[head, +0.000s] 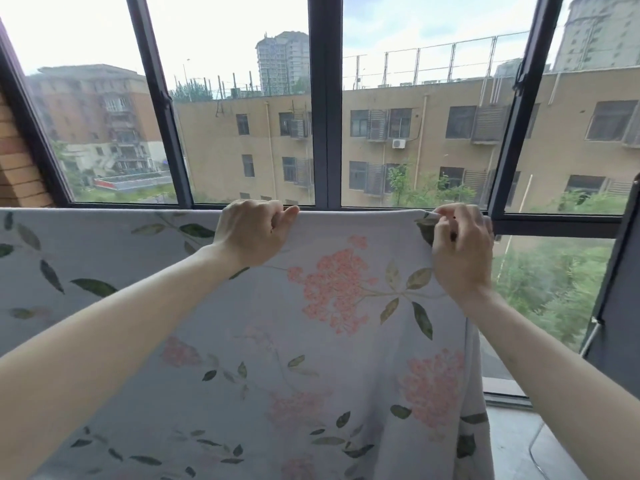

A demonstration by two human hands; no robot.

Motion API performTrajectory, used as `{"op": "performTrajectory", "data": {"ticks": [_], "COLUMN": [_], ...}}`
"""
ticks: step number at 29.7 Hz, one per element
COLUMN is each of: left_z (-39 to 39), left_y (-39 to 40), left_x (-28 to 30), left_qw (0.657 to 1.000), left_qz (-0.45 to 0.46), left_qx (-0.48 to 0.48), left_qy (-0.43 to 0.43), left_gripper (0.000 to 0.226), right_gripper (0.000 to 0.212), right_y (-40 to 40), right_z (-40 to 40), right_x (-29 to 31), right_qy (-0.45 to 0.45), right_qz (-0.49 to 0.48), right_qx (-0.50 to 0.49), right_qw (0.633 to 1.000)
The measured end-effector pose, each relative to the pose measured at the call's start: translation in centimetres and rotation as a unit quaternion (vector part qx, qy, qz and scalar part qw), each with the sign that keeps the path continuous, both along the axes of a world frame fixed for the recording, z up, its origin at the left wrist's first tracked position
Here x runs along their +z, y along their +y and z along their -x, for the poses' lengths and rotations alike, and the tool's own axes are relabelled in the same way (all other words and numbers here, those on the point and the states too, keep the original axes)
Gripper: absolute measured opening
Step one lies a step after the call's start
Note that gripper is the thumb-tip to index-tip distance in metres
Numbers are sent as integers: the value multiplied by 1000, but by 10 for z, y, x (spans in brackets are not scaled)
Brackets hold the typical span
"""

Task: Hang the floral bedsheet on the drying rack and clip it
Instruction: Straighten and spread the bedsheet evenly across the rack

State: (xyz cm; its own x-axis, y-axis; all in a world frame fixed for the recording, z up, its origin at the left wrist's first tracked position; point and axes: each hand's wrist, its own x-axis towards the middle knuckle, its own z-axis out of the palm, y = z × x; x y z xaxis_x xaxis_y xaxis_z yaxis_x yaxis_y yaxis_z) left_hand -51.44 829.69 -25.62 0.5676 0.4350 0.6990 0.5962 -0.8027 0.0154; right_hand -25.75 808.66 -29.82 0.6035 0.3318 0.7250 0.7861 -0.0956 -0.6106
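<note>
A dark-framed window (322, 109) fills the view ahead, apartment blocks beyond; below it the floral bedsheet (311, 341) already hangs flat over a bar I can't see; my left hand (252, 233) grips the top fold, my right hand (462, 251) pinches the sheet's corner; no clip is visible, so I judge draping nearly finished and clipping still to do.

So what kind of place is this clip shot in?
Probably an enclosed apartment balcony, several floors up. A dark-framed window wall looks out on a tan apartment block and treetops below, and both hands, left hand and right hand, hold a floral bedsheet hanging there.
</note>
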Motion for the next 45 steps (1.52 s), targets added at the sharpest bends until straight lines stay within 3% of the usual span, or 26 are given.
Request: {"op": "performTrajectory", "data": {"ticks": [3, 6, 10, 13, 16, 22, 32, 45], "left_z": [-2, -3, 30, 88, 161, 314, 524, 669], "left_y": [0, -7, -3, 15, 27, 40, 45, 90], "left_x": [5, 10, 10, 10, 15, 7, 0, -27], "left_qw": [1000, 998, 996, 996, 994, 977, 940, 898], "left_qz": [19, 43, 68, 79, 84, 125, 177, 236], "left_qx": [-4, -23, -25, 6, 46, 146, 289, 371], "left_qy": [4, 35, 61, 51, 56, 90, 33, -19], "left_gripper": [54, 47, 29, 43, 53, 51, 41, 42], "right_gripper": [38, 51, 53, 56, 58, 58, 60, 61], "right_y": [17, 41, 69, 87, 106, 156, 212, 317], "right_z": [49, 90, 120, 142, 181, 299, 466, 593], "right_x": [21, 36, 36, 38, 44, 37, 23, 32], "right_qy": [-88, -83, -114, -139, -160, -172, -190, -229], "right_qz": [1, 77, 206, 237, 245, 233, 218, 194], "right_qx": [78, 152, 84, 64, 81, 160, 298, 384], "right_qw": [993, 982, 968, 959, 953, 944, 910, 873]}}
